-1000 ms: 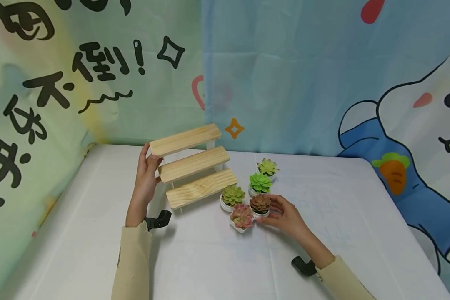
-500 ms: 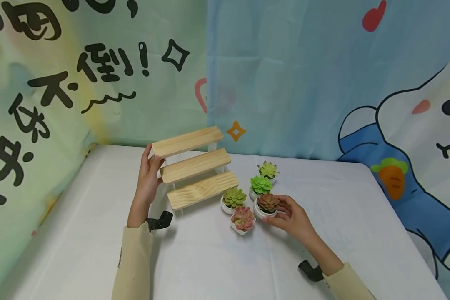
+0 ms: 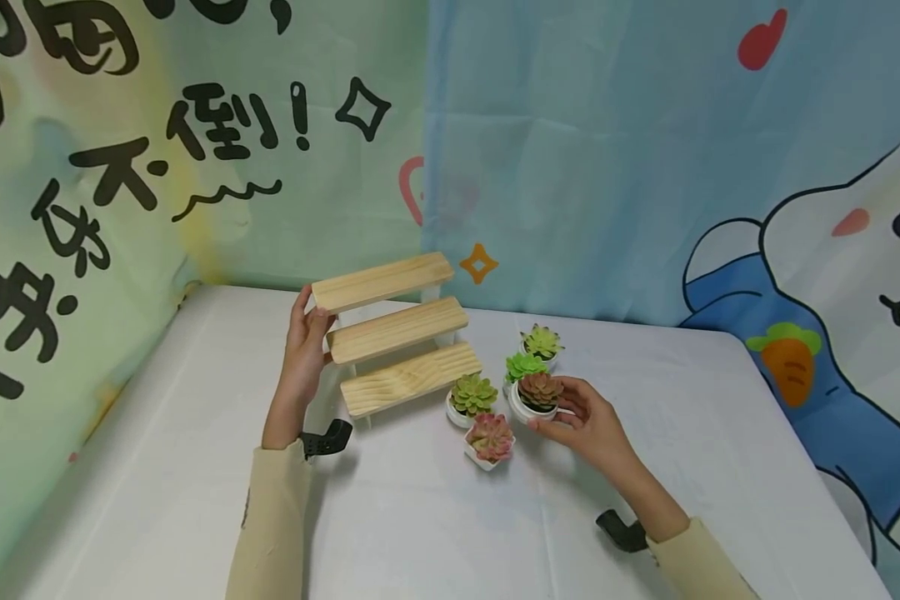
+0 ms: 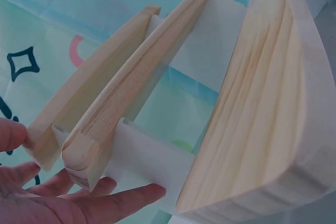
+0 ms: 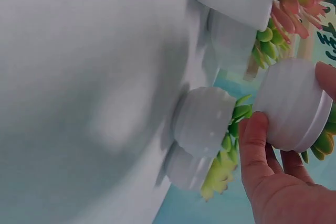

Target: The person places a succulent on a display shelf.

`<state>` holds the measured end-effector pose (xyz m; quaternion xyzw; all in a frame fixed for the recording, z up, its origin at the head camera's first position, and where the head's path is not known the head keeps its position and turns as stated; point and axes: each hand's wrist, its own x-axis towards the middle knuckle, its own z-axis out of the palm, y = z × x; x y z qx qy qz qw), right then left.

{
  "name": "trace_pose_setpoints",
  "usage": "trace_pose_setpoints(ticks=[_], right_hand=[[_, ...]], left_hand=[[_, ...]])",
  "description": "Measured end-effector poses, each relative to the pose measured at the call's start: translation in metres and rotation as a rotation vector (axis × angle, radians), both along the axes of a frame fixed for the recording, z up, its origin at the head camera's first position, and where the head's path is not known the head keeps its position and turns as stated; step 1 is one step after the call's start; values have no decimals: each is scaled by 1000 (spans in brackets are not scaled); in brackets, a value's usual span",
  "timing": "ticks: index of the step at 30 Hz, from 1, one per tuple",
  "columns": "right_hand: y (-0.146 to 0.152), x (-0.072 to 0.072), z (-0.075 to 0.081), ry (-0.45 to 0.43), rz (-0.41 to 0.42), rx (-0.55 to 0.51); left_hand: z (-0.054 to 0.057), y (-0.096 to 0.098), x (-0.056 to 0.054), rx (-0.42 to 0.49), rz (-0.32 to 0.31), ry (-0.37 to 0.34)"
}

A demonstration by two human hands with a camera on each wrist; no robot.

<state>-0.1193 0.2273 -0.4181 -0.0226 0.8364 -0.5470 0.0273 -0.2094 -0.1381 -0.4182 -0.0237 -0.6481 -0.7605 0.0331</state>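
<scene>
A white-potted succulent with brownish-red leaves [image 3: 540, 390] is held up by my right hand [image 3: 588, 421]. In the right wrist view, the thumb and fingers grip its round white pot [image 5: 291, 106], off the table. My left hand [image 3: 303, 350] holds the left end of a three-tier wooden display shelf [image 3: 397, 331]. In the left wrist view, the thumb is at one board's end and the fingers [image 4: 139, 195] reach against the white side support [image 4: 152, 153]. Right of the shelf stand a pink succulent [image 3: 490, 438], an olive-green succulent [image 3: 472, 395], a bright green succulent [image 3: 523, 367] and a yellow-green succulent [image 3: 542, 342].
The white-covered table [image 3: 427, 525] reaches back to a printed cloth backdrop [image 3: 570, 167] with lettering and a cartoon animal. Standing pots sit close together beside the shelf's lowest board. A black wrist mount [image 3: 621, 532] is on the right wrist, another [image 3: 328, 439] on the left.
My right hand has lifted the brown succulent off the table, moving it slightly right and up, away from the pink one. The left hand stays at the shelf. The head view has shifted slightly.
</scene>
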Motion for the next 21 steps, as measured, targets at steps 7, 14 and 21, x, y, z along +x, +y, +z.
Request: trace_pose_setpoints(ticks=[7,14,21], right_hand=[[-7,-9,10,19,12,33],[-21,-19,20,30,24,50],[-35,-31,31,49,94,25]], left_hand=[[-1,0,-1,-9,5,-22],[-2,-1,-1,-8,7,-23],[-1,-2,-2,-26,8,-12]])
